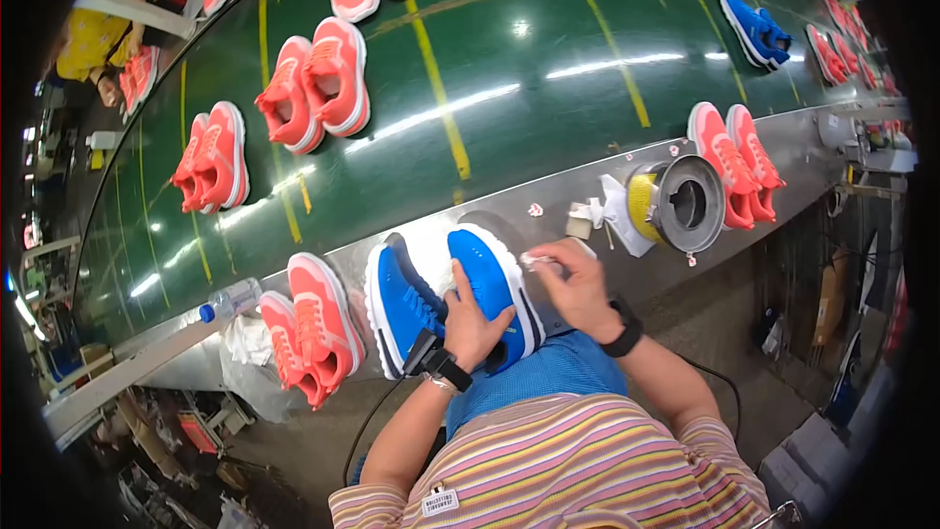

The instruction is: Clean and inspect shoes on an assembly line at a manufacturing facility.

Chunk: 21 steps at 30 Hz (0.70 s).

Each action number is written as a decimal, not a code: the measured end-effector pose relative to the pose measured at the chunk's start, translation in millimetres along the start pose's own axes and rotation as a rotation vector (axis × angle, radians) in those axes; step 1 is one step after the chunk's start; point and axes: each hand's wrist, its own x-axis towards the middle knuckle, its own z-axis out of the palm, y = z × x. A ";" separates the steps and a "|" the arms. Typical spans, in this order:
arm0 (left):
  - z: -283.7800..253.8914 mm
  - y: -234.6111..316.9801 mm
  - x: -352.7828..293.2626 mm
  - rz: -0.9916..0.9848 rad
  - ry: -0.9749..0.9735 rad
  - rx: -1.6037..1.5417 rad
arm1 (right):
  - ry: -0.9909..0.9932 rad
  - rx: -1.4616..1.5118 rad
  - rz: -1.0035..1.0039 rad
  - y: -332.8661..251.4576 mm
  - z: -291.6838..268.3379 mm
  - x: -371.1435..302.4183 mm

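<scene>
A pair of blue sneakers with white soles lies on the metal ledge in front of me. My left hand (475, 325) grips the right blue sneaker (487, 269), its fingers and thumb spread over the upper. Beside it, to the left, the other blue sneaker (399, 289) rests on its side. My right hand (576, 284) pinches a small white wad (532, 261) against or very close to the white sole edge of the held sneaker; whether it touches I cannot tell. White paper (431, 253) shows between the two sneakers.
Along the metal ledge (578, 191) are a round metal dish with a yellow band (685, 204), a small beige block (579, 226), coral sneakers (318, 318) and a clear bottle (235, 300). More coral pairs sit on the green belt (490, 59). At far left a person in yellow (93, 39) works.
</scene>
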 end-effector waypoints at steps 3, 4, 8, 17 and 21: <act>-0.6 3.9 -1.8 -0.001 -0.005 -0.016 | -0.024 -0.135 -0.173 13.7 33.4 2.5; -6.9 1.1 -1.6 -0.007 -0.008 -0.004 | -0.020 -0.108 -0.099 12.5 44.9 3.8; -9.4 0.9 -2.0 -0.035 -0.002 -0.012 | -0.029 -0.109 -0.109 17.9 54.5 9.8; -7.4 -1.3 -2.1 -0.015 -0.004 -0.012 | 0.001 -0.095 -0.018 13.5 59.2 21.6; -10.2 -7.8 -0.1 -0.001 -0.012 -0.022 | 0.011 -0.138 -0.084 20.5 51.4 -2.5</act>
